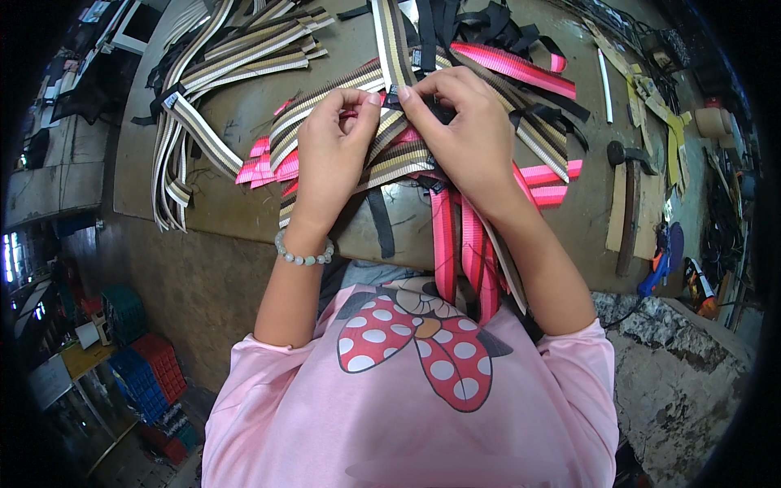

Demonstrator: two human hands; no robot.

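Observation:
A striped webbing strap (391, 41) in brown, cream and white runs down from the far edge of the pile to a small black piece (393, 99), whose exact kind I cannot make out. My left hand (335, 146) pinches at this spot from the left, thumb and forefinger together. From the right, my right hand (465, 122) closes its thumb and forefinger on the same strap end. Under both hands lies a heap of striped webbing (325, 98) and pink webbing (514, 67). Several pink straps (444, 244) hang over the near table edge toward my lap.
More striped straps (244, 61) are bundled on the table's left. At the right lie a hammer (629, 203), a white stick (604, 85), cardboard (648, 211) and a blue glue gun (657, 268). A tape roll (713, 122) sits beyond. Plastic crates (157, 366) stand at lower left.

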